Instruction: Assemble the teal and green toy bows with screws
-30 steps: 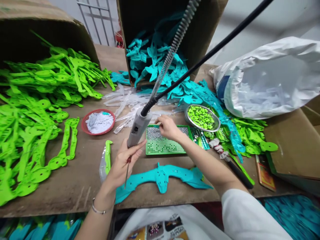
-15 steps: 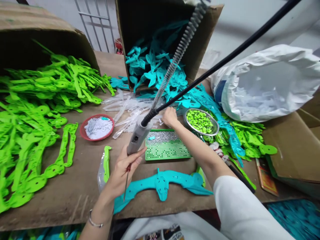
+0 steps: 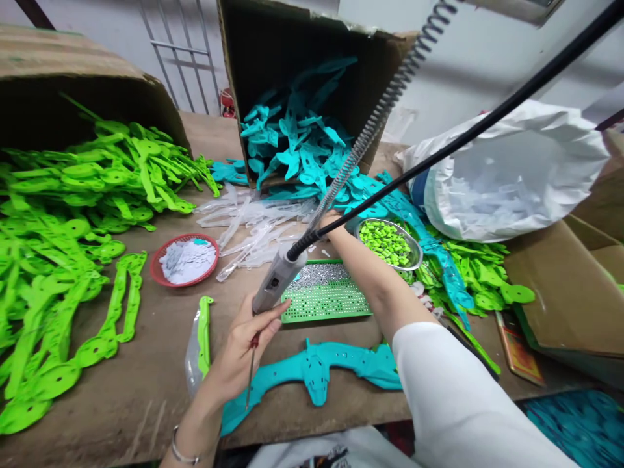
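Note:
A grey electric screwdriver [image 3: 277,281] hangs from a coiled spring and black cable. My left hand [image 3: 238,354] is wrapped round it, with the bit pointing down. Beneath the bit lies a turquoise bow-shaped plastic part [image 3: 316,377] on the table. My right hand [image 3: 332,223] is stretched far forward, close to the turquoise pile [image 3: 305,153] and the clear plastic strips [image 3: 258,224]. Its fingers are hidden behind the cable and spring. Under my right forearm sits a green perforated tray [image 3: 319,313] with small silver screws at its far side.
Bright green parts [image 3: 92,175] heap up at the left. A red basket [image 3: 155,266] holds white pieces, and a metal bowl [image 3: 418,255] holds small green ones. At the right stand a white sack [image 3: 580,149] and a cardboard box [image 3: 565,286]. A green-and-clear piece [image 3: 203,331] lies by my left wrist.
My right hand has reached further forward, and its fingers have gone out of sight behind the cable. The view has shifted slightly. My left hand keeps hold of the electric screwdriver.

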The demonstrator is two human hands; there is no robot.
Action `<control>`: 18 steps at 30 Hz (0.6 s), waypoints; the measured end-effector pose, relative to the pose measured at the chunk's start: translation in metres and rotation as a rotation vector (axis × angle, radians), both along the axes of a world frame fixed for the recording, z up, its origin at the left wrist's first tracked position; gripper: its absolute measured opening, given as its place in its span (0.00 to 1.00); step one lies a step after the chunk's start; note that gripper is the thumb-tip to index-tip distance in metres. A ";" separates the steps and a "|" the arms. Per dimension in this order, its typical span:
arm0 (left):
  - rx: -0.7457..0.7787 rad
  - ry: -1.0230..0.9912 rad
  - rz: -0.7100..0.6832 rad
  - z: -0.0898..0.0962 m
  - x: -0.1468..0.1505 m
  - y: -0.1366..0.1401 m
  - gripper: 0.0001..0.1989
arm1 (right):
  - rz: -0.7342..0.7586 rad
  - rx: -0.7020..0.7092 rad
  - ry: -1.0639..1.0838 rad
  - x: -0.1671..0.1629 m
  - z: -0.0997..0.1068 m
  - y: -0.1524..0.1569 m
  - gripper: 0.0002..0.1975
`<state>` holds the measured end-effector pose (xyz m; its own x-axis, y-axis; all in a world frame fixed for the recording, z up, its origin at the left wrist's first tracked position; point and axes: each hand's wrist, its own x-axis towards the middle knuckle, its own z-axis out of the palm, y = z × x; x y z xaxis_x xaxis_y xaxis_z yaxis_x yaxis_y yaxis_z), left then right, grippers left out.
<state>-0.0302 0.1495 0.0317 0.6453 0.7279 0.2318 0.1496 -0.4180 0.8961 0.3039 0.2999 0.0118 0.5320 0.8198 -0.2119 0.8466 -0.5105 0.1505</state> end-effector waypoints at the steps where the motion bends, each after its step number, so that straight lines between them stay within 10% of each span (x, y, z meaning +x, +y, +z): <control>1: -0.001 -0.001 -0.002 -0.001 0.000 0.000 0.18 | -0.009 0.012 -0.011 0.001 0.002 -0.002 0.25; 10: 0.008 -0.001 -0.004 -0.004 0.000 0.000 0.18 | 0.104 0.155 0.001 -0.035 0.023 -0.036 0.17; 18: 0.002 0.000 0.044 -0.003 -0.003 0.001 0.18 | -0.020 0.396 -0.141 -0.013 0.081 -0.144 0.18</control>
<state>-0.0332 0.1503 0.0290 0.6127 0.7551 0.2333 0.1676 -0.4126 0.8954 0.2907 0.1560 0.0927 0.5496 0.8127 0.1935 0.8213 -0.5680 0.0528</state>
